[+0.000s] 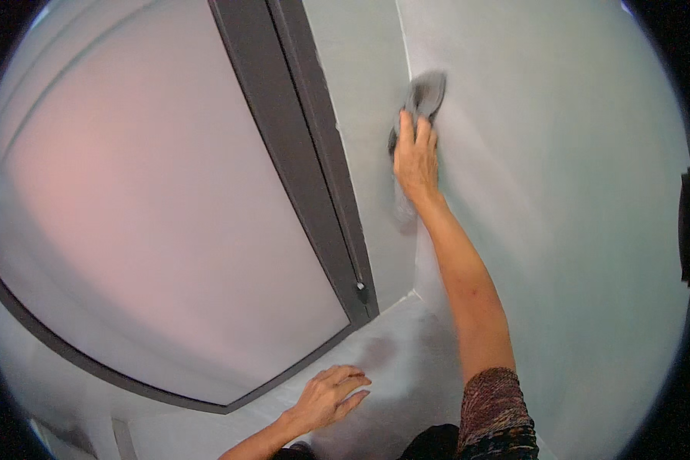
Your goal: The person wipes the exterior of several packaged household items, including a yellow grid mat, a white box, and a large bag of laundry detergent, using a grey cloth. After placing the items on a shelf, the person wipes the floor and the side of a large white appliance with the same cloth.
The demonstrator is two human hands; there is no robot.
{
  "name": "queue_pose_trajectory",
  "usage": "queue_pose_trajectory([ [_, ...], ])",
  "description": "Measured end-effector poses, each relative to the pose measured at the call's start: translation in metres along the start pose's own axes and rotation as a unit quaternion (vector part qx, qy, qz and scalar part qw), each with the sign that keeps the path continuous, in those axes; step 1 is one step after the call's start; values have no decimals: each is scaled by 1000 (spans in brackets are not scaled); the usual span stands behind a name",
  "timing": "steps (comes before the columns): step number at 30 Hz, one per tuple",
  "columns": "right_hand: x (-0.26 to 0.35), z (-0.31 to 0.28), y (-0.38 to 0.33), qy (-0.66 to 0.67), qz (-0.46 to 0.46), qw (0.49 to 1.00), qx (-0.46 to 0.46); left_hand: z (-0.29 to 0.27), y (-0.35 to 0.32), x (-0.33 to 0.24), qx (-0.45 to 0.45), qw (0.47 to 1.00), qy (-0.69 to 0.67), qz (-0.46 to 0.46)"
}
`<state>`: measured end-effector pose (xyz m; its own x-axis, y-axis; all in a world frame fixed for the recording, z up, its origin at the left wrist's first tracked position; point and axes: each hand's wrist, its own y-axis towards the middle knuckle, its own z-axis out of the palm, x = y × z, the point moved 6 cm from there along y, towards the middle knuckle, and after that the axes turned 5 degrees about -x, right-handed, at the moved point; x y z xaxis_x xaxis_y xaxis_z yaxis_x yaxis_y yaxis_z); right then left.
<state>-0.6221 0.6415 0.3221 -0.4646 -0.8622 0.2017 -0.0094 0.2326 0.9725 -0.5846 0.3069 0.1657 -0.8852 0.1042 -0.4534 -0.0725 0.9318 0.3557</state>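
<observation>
A crumpled grey cloth (429, 90) is pressed against the wall corner at the upper middle. My right hand (417, 157) lies over it with bent fingers, gripping it where the two walls meet. Part of the cloth hangs below the hand, and the palm side is hidden. Lower down, my left hand (331, 395) hovers with nothing in it, its fingers loosely apart, near the bottom of the door frame.
A large frosted pane (169, 207) in a dark frame (303, 153) fills the left side. Pale walls (575, 192) meet at the corner, with a light floor (429, 368) below. A dark object (688, 226) sits at the right edge.
</observation>
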Motion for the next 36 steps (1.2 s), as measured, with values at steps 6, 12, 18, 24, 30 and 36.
queue_pose_trajectory([
  [6,-22,-80,-34,-180,-154,971,11,52,15,-7,47,991,-99,78],
  [12,17,-163,98,-405,-227,852,-242,71,5,8,101,979,-164,64],
  [18,-2,-79,62,-346,-314,883,-52,81,-4,21,120,965,-221,79],
  [24,-16,-18,-50,-251,-366,889,110,70,0,38,143,961,-238,18],
  [30,-59,-11,-181,-269,-376,810,360,63,-4,37,146,957,-249,33],
  [36,-62,-44,-203,-291,-366,804,368,62,-10,22,179,950,-251,53],
])
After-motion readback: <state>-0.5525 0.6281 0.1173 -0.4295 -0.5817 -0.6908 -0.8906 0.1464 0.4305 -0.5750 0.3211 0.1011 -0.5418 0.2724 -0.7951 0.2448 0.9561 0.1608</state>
